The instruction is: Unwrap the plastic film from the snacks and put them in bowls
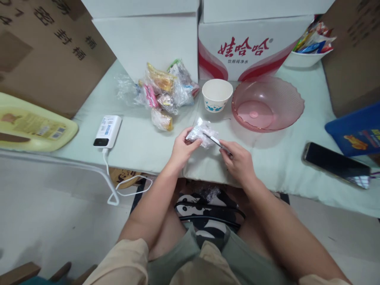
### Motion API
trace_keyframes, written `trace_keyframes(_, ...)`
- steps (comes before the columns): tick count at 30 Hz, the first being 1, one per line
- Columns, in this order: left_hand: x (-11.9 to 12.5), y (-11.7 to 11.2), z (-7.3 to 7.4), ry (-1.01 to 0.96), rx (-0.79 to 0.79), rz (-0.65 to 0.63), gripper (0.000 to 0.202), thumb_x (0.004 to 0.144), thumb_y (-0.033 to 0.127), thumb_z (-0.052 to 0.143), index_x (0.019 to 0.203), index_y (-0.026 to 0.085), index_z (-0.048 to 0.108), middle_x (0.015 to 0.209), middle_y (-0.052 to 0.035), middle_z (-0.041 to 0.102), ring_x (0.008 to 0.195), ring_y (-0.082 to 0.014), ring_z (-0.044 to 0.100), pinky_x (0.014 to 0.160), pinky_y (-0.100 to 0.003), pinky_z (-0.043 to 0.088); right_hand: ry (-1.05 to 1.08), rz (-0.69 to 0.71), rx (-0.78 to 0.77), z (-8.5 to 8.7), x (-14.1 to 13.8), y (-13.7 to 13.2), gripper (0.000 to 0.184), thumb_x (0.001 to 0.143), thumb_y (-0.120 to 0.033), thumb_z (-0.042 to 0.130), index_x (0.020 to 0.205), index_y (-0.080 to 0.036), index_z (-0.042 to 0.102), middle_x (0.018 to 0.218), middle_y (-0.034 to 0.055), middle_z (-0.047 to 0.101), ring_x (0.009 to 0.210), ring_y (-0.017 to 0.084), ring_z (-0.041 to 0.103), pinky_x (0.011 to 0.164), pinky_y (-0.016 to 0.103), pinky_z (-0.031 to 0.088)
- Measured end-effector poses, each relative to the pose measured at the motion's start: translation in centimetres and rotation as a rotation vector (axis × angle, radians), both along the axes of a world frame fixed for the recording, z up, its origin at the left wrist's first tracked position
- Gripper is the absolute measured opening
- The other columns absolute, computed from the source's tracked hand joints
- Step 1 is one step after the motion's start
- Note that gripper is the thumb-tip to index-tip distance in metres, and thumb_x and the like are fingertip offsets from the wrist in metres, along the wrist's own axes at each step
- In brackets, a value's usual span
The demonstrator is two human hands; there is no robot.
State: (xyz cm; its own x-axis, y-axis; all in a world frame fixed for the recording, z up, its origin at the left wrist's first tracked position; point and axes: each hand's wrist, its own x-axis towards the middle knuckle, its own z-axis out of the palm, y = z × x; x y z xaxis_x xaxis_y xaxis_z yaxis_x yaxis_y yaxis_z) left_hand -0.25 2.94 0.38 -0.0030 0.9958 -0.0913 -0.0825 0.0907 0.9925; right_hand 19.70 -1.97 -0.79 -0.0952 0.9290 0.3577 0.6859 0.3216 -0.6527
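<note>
My left hand (pixel 183 148) is closed on a crumpled, clear plastic-wrapped bundle (pixel 199 132) above the front of the table. In my right hand (pixel 238 161) is a slim black-and-white tool (pixel 214 139), its narrow end against the bundle. Whether it is a knife or scissors I cannot tell. Just behind the bundle stands a white paper cup (pixel 217 95) with a blue pattern. A pink see-through bowl (pixel 267 103) with a wavy rim sits right of the cup. To the left lies a heap of plastic-wrapped snack packs (pixel 166 89).
White cartons (pixel 252 47) line the back. A white bowl of packets (pixel 308 59) is at the back right. A phone (pixel 335 164) and a blue package (pixel 356 130) lie right. A power bank (pixel 107 131) with a cable and a yellow bottle (pixel 35 124) are left.
</note>
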Motion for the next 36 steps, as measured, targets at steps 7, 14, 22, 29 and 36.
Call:
trace_keyframes(7, -1.9, 0.5, 0.5, -0.123, -0.124, 0.044, 0.055, 0.066, 0.039, 0.082, 0.113, 0.021, 0.063, 0.101, -0.0042, 0.071, 0.087, -0.0174, 0.068, 0.075, -0.029, 0.059, -0.232, -0.253, -0.091, -0.1, 3.2, 0.0, 0.029, 0.090, -0.026, 0.054, 0.111, -0.022, 0.074, 0.106, 0.0086, 0.075, 0.092, 0.026, 0.067, 0.070, 0.034, 0.048)
trace_keyframes(14, -0.9, -0.8, 0.3, 0.470, 0.098, -0.235, 0.056, 0.075, 0.035, 0.073, 0.127, 0.018, 0.061, 0.116, -0.0098, 0.068, 0.093, -0.0207, 0.067, 0.081, -0.035, 0.057, -0.421, -0.362, -0.185, 0.5, 3.6, 0.1, 0.032, 0.089, -0.019, 0.052, 0.113, -0.019, 0.073, 0.106, 0.0116, 0.072, 0.094, 0.027, 0.061, 0.078, 0.039, 0.042)
trace_keyframes(22, -1.4, -1.0, 0.4, 0.682, 0.463, -0.374, 0.038, 0.076, 0.038, 0.079, 0.110, 0.023, 0.069, 0.129, -0.0109, 0.060, 0.124, -0.0274, 0.058, 0.112, -0.045, 0.043, -0.305, -0.236, 0.011, -0.1, 2.0, -0.1, 0.028, 0.089, -0.019, 0.051, 0.108, -0.021, 0.072, 0.108, 0.0122, 0.070, 0.099, 0.028, 0.059, 0.088, 0.044, 0.043)
trace_keyframes(29, -0.9, -0.8, 0.7, 0.585, 0.337, -0.261, 0.014, 0.085, 0.033, 0.065, 0.086, 0.020, 0.071, 0.109, -0.0083, 0.070, 0.102, -0.0221, 0.066, 0.094, -0.036, 0.050, -0.156, -0.074, 0.031, -0.2, 1.1, -0.3, 0.023, 0.089, -0.020, 0.052, 0.103, -0.022, 0.071, 0.107, 0.0117, 0.070, 0.100, 0.029, 0.063, 0.087, 0.044, 0.048)
trace_keyframes(36, -0.8, -0.5, 0.9, 0.234, 0.043, -0.023, 0.031, 0.088, 0.051, 0.061, 0.078, 0.022, 0.055, 0.067, 0.0002, 0.059, 0.059, -0.0148, 0.055, 0.056, -0.027, 0.045, 0.026, 0.100, -0.054, -0.3, 0.0, -0.9, 0.038, 0.088, -0.033, 0.060, 0.124, -0.021, 0.061, 0.117, 0.0125, 0.070, 0.108, 0.029, 0.065, 0.094, 0.046, 0.051)
